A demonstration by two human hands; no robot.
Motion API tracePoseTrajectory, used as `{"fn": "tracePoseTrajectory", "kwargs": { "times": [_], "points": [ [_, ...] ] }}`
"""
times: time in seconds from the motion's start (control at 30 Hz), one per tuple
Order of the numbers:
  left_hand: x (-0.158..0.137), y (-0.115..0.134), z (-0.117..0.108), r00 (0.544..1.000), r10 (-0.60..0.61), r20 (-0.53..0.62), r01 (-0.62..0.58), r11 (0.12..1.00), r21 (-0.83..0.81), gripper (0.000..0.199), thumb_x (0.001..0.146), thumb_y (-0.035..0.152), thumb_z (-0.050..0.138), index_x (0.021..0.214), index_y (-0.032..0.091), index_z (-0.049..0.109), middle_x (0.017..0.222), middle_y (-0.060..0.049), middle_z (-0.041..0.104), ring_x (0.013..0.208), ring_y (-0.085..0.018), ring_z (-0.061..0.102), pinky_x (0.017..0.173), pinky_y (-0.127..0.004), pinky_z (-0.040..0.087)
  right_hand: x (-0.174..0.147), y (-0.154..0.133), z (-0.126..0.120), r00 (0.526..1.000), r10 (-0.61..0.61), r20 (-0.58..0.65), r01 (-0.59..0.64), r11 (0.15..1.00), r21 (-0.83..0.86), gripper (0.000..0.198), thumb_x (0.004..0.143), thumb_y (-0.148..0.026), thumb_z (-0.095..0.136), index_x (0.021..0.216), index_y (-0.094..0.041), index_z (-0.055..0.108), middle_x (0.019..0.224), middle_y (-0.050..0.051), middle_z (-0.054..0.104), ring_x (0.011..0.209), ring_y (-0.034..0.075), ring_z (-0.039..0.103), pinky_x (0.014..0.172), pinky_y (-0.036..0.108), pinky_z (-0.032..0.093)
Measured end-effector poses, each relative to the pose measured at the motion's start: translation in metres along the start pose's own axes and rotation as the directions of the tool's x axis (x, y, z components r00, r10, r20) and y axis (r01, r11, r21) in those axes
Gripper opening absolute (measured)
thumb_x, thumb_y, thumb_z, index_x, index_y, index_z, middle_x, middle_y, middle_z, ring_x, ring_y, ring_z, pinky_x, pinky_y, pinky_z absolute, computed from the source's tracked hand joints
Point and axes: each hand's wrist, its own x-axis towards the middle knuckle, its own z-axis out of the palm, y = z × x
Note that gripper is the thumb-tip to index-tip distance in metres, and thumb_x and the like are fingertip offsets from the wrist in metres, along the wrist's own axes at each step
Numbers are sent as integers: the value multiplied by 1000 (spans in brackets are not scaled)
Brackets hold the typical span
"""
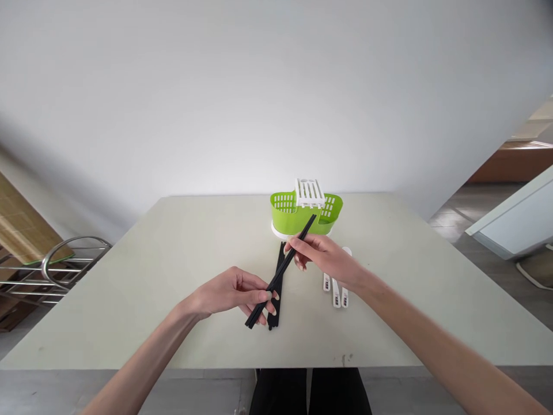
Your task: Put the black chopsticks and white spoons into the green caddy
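Chopsticks [283, 268], long, slim, matte black, held slanting.

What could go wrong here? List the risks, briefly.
1. Both hands share the raised black chopsticks: the left hand pinches the low end, the right hand the middle. An uneven pull might let one slip out.
2. The raised tips point at the green holder; a push could perhaps tip it or shove it back.
3. The white spoons lie right under the right wrist, and more chopsticks on the table beneath the held ones; either may get knocked.
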Motion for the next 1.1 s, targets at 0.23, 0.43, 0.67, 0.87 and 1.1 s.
{"fn": "tracePoseTrajectory", "kwargs": {
  "times": [0.23,0.43,0.67,0.87,1.1],
  "points": [
    [2,6,1,1000,-1,17,-1,997,76,35,95,53,72,101,20,84,103,-8,82,84,-19,77,78,-29,61,-6,2,-5,1000,-11,-16,11,1000,-17,49,98,-67,62,94,-19,71,76,1,63,69,15,60,72,33,52],
    [6,5,1,996,84,-28,-76,973,217,35,101,50,64,103,20,82,93,-7,81,82,-18,74,71,-27,55,-10,3,-7,998,-7,-67,6,1000,-11,49,99,-67,60,99,-19,69,72,0,63,69,15,61,70,32,51],
    [19,16,5,967,176,-185,-85,904,419,39,99,55,64,115,23,78,97,-4,83,85,-22,78,73,-30,58,-24,-4,-12,968,-98,-230,91,995,-39,48,99,-68,59,95,-20,65,71,-1,62,63,14,60,63,30,50],
    [95,16,-26,494,708,-504,-53,603,796,31,105,44,54,123,23,68,127,-8,77,125,-28,67,109,-45,51,-46,-21,-36,904,-233,-359,172,966,-195,44,102,-65,57,95,-22,64,67,-2,58,59,15,57,59,30,49],
    [178,11,-47,593,781,-196,21,228,973,57,102,42,58,150,13,46,154,-22,55,153,-38,39,128,-59,30,-77,-23,-51,942,-198,-270,103,939,-328,41,106,-61,52,98,-23,64,72,0,62,62,15,58,60,30,46]
  ]
}}
